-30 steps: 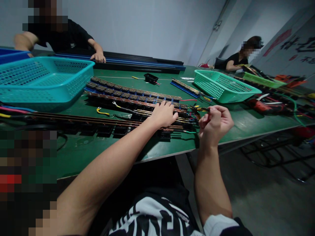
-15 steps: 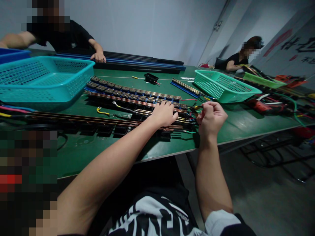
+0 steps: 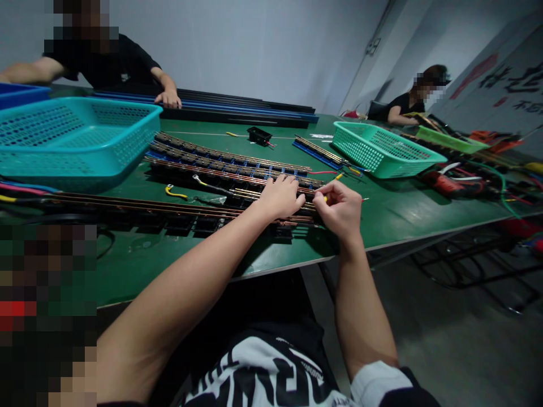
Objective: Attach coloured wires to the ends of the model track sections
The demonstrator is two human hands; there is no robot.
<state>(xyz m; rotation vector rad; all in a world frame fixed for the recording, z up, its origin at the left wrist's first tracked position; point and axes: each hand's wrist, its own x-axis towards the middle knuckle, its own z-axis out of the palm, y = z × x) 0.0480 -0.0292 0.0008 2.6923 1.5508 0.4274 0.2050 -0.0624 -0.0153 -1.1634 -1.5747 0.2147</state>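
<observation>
left hand (image 3: 283, 198) rests spread on rails (image 3: 246, 194) — right hand (image 3: 339, 208) pinches, its hold unclear.

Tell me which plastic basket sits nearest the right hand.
The mint-green basket, just beyond the right hand. The larger turquoise basket and blue bin are at the picture's left edge; the lime-green tray is farther off, right.
</observation>
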